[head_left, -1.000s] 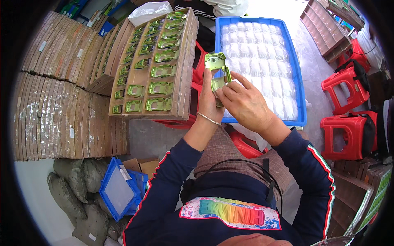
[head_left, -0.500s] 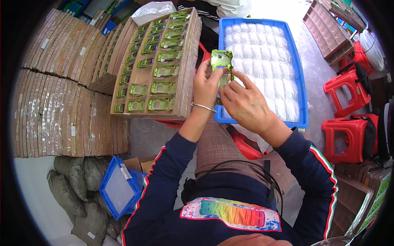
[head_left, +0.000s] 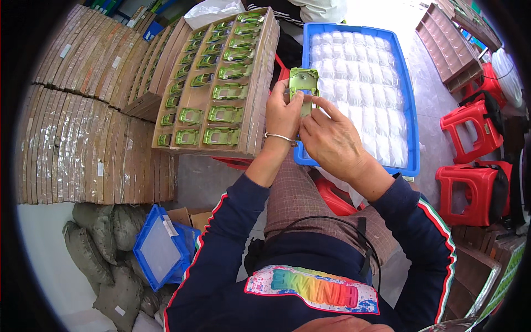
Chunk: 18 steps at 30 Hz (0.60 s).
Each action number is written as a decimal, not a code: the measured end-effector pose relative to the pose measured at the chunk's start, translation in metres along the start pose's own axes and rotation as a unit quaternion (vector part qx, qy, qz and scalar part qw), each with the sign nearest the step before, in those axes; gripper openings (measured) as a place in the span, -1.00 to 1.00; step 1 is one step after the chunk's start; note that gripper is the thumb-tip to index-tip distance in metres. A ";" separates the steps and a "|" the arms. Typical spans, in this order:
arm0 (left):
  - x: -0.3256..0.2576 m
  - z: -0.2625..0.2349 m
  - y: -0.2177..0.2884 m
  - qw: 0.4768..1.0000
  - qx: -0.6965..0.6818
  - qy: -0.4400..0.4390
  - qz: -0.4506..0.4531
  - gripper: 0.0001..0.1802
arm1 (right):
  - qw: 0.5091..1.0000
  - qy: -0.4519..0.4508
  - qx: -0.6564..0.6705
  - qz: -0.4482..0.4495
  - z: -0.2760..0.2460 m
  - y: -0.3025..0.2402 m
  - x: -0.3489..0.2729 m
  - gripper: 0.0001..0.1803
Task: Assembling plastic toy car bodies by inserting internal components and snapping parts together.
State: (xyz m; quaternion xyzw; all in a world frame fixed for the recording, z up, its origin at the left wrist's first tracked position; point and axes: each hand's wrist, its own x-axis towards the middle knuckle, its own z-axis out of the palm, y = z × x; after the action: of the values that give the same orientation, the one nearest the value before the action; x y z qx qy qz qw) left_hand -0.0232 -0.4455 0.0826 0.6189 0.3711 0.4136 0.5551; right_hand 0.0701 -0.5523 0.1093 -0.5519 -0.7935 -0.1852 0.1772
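A green toy car body shell [head_left: 303, 81] is held up in front of me, its hollow underside showing. My left hand [head_left: 284, 113] grips it from the left, thumb across its lower part. My right hand [head_left: 334, 138] is closed at the shell's lower right, with its fingertips at the edge; whether they pinch a small part there, I cannot make out. To the left stands a brown divided tray [head_left: 182, 123] with rows of similar green car shells [head_left: 224, 114]. On the right, a blue crate [head_left: 410, 130] holds rows of white wrapped pieces [head_left: 359, 94].
Stacked brown trays [head_left: 94, 149] fill the left side. Grey sacks [head_left: 119, 293] and a tilted blue crate [head_left: 160, 249] lie at lower left. Red stools [head_left: 470, 191] stand at the right, below a pinkish compartment tray [head_left: 447, 45]. Another person's white sleeve [head_left: 321, 10] shows at the top.
The whole view has shifted slightly, so the trays and crate appear a little further right. Both hands keep nearly the same hold on the shell.
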 end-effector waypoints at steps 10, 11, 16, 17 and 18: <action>0.003 -0.002 -0.010 0.999 0.037 0.025 0.005 -0.65 | 0.999 -0.034 -0.012 -0.003 0.008 0.000 0.001 -0.90; 0.004 -0.001 -0.013 0.999 0.039 0.028 0.020 -0.70 | 0.999 -0.033 -0.012 -0.005 0.009 0.000 0.000 -0.90; 0.004 -0.001 -0.019 0.996 0.072 0.030 0.029 -0.72 | 0.999 -0.051 -0.004 0.003 0.010 0.000 -0.002 -0.89; 0.005 -0.002 -0.022 0.999 0.037 0.012 0.020 -0.72 | 0.999 -0.052 -0.003 0.003 0.012 0.001 -0.002 -0.89; 0.006 -0.003 -0.024 1.000 0.001 -0.007 0.010 -0.71 | 1.000 -0.007 -0.006 0.004 0.016 0.002 -0.003 -0.89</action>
State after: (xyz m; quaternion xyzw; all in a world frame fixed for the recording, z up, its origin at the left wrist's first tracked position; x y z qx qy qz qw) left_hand -0.0237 -0.4366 0.0593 0.6257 0.3615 0.4149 0.5530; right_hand 0.0716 -0.5461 0.0947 -0.5574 -0.7913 -0.1856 0.1694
